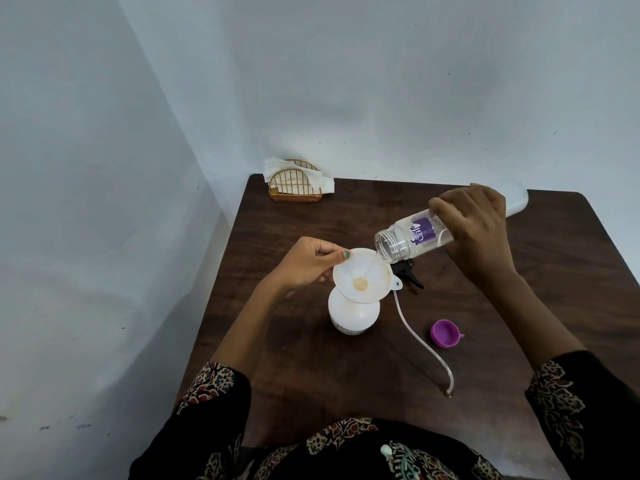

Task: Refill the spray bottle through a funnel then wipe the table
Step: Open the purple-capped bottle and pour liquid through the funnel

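At frame centre my left fingers (329,255) pinched the funnel (362,276) steady on the spray bottle (353,315) while my right fingers (450,216), clamped round the water bottle (408,239), needed a slow, gentle tilt.

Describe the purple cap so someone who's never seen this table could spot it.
On the dark wooden table, look right of the white spray bottle with the funnel. Past the thin tube lies the purple cap, open side up, the table's only purple loose item.
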Action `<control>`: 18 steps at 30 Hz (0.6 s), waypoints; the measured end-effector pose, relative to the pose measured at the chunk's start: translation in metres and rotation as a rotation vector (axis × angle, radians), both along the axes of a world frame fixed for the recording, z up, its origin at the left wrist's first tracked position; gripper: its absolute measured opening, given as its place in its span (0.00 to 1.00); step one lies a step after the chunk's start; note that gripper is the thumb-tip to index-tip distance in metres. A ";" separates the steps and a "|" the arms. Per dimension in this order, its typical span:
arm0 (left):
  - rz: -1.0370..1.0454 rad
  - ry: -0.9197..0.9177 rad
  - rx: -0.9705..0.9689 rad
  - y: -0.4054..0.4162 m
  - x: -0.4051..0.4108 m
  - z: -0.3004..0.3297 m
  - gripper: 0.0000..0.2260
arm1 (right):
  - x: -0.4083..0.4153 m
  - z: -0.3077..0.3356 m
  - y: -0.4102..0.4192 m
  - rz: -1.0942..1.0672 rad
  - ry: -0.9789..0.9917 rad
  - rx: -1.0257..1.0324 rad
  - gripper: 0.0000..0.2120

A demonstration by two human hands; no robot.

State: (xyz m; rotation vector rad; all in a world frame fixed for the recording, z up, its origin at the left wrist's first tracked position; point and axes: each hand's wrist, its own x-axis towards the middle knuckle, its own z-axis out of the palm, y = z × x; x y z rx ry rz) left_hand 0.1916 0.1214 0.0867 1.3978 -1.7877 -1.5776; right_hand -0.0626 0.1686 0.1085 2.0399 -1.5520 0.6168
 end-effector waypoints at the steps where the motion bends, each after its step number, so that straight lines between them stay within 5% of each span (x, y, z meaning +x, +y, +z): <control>1: 0.001 -0.004 -0.001 0.000 0.000 0.000 0.11 | 0.000 0.000 0.000 0.001 0.000 -0.005 0.12; 18: 0.011 -0.010 -0.013 0.000 0.001 -0.004 0.10 | 0.000 0.001 -0.002 0.019 0.009 -0.071 0.10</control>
